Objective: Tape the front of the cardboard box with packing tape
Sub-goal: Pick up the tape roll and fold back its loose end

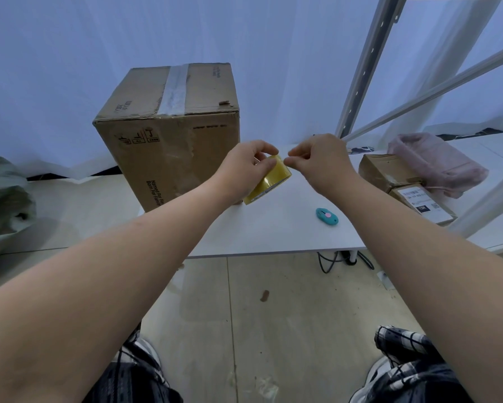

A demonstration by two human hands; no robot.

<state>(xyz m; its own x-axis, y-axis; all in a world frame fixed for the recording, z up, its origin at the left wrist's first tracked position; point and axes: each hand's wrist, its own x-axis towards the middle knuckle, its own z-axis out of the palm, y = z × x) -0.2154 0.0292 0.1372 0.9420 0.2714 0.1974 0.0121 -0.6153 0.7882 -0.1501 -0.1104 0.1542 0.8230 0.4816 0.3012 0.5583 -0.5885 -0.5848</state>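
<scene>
A tall brown cardboard box (171, 135) stands on the white table (273, 237), with a strip of clear tape across its top and torn patches on its front face. Just right of the box, my left hand (247, 167) grips a yellowish roll of packing tape (269, 181) held above the table. My right hand (320, 161) is at the roll's upper edge, thumb and forefinger pinched together where the tape end lies. The tape end itself is too thin to make out.
A teal box cutter (327, 216) lies on the table right of the roll. Two small parcels (404, 184) and a pink bag (439, 161) sit at the far right by a white metal shelf frame (369, 68). A grey-green bag (3, 199) lies at left.
</scene>
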